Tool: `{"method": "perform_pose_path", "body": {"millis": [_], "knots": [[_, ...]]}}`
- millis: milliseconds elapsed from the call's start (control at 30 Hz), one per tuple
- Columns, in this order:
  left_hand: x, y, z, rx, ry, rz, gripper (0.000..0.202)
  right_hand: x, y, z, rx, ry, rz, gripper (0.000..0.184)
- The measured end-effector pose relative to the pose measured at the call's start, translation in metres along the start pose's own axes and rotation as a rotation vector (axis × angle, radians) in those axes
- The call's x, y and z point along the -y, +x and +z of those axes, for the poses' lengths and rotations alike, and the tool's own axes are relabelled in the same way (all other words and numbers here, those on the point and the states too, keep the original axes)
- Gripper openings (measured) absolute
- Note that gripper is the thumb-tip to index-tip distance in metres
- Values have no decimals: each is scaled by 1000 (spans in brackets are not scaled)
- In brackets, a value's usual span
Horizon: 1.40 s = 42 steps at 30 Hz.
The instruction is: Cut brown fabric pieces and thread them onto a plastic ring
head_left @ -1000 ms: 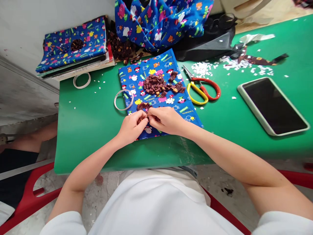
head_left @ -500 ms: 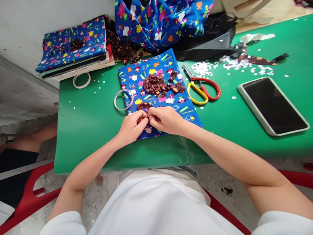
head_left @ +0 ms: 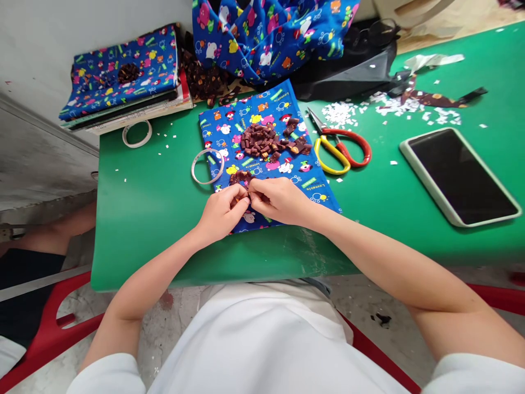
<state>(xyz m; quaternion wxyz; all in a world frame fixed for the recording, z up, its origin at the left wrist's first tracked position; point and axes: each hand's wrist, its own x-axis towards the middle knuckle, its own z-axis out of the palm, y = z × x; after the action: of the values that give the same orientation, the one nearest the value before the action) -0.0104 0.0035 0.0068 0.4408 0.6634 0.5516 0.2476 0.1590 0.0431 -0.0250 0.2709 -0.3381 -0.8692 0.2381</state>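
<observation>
Bimanual pinch: left hand [head_left: 221, 210] and right hand [head_left: 283, 202] meet at a brown patterned piece [head_left: 241, 177]

Far left: a second person's bare leg [head_left: 61, 227] and a red chair [head_left: 43, 331] show beside the green table [head_left: 151, 213]. At the table's upper left corner, a stack of papers [head_left: 139, 116] carries a blue printed bundle [head_left: 158, 54], with a dark round clump [head_left: 128, 73] on top. Just below the stack, one white ring [head_left: 125, 137] lies flat; a second ring [head_left: 192, 171] straddles the left edge of a blue printed cloth [head_left: 279, 104].

Left hand: fingers curled, thumb and index brought together at the brown patterned piece. That piece sits on the lower left part of the cloth, partly covered by the fingers. Right hand: fingers likewise curled, tips against the left ones at the same piece; the exact point of hold is hidden.

Above the hands, a heap of small brown bits [head_left: 260, 141] rests on the cloth. Just right of the cloth, scissors with one yellow and one red handle [head_left: 361, 148] lie apart from the hands. White chips [head_left: 339, 114] scatter above them. Far right: a phone [head_left: 461, 175] in a pale case, screen dark.
</observation>
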Motion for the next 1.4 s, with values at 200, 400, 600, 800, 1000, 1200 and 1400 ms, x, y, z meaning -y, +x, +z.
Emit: {"method": "perform_pose_path", "body": {"millis": [200,400,600,800,1000,1200,1400], "knots": [[0,0,0,3,10,1,13,0,1,-1,20,13,7,14],[1,0,0,1,20,7,13,0,0,-1,11,15,-5,15],[1,0,1,-5,49,15,13,0,0,-2,26,22,3,16],[1,0,1,2,51,22,13,1,1,-3,25,29,-14,17],[1,0,1,0,53,23,13,0,0,-2,32,25,-8,16],[1,-1,1,1,68,27,13,1,1,-3,40,28,-6,17],[2,0,0,2,70,32,14,1,1,-3,38,23,-6,17]]}}
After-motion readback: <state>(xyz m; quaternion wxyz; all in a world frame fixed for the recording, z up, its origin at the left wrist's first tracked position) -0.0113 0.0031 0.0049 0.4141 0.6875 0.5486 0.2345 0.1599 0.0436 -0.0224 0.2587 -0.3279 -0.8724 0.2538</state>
